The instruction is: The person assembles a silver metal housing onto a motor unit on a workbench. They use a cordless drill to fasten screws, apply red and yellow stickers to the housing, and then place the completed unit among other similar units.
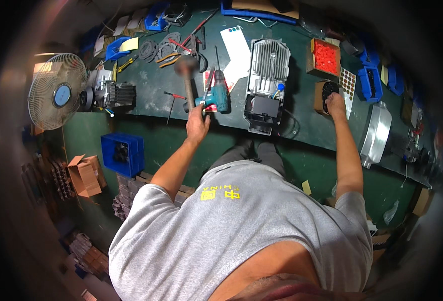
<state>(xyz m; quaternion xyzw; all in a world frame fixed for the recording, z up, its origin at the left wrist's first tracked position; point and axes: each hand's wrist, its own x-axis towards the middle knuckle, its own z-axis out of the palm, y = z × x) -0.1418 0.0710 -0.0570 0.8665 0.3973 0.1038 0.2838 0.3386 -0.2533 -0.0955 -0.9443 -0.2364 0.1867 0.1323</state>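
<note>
My left hand (197, 126) is closed round the lower end of the wooden handle of a hammer (189, 88), whose blurred head points away from me over the bench. Just right of it lies a teal cordless drill (220, 95). My right hand (336, 105) reaches to a small cardboard box (320, 98) of black parts (330, 89); its fingers are curled at the parts, and what they hold is hidden. Between my hands stands a finned grey metal motor housing (270, 60) with an open black terminal box (264, 108) at its near end.
An open box of red caps (326, 56) sits behind the black parts. Blue bins (369, 83) line the right side, near a silver metal cover (377, 133). Pliers (170, 59) and grey gaskets (149, 50) lie at back left. A fan (58, 95) stands beside another motor (116, 94).
</note>
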